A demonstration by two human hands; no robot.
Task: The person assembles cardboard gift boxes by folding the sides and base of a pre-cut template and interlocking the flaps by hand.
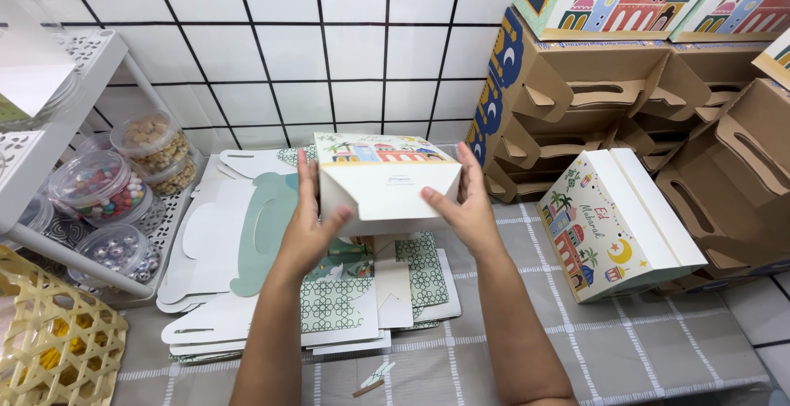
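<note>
Where the view begins at its near edge, a grey checked cloth covers the worktop [658,348], and a small paper scrap [374,377] lies on it between the two forearms. Woven yellow basket [58,348] at near left corner.

Next out: a stack of flat, unfolded box blanks [239,291], white with green patterned panels, spread across the cloth left of centre. One teal handle-shaped cutout shows on top of the stack.

Above the stack, both hands hold a half-folded white gift box [387,188], raised off the blanks, its bottom flaps turned toward the camera. Painted buildings and palms show along its upper panel. Left hand [309,225] grips the box's left side, thumb pressed across the lower flap, fingers wrapped behind. Right hand [465,204] grips the right side, thumb on the white flap, fingers closed around the far edge. Both hands clamped on the box, neither spread wide.

Right of the hands: one finished gift box [613,225] resting tilted on the cloth, white lid face up, decorated side toward the hands.

Left: white perforated shelf rack [49,151] carrying clear lidded tubs of sweets [103,188], coloured, silver and tan.

Farther right: brown cardboard carriers [625,102] piled against the wall, more decorated boxes on top. White tiled wall [329,52] with dark grout behind everything.
</note>
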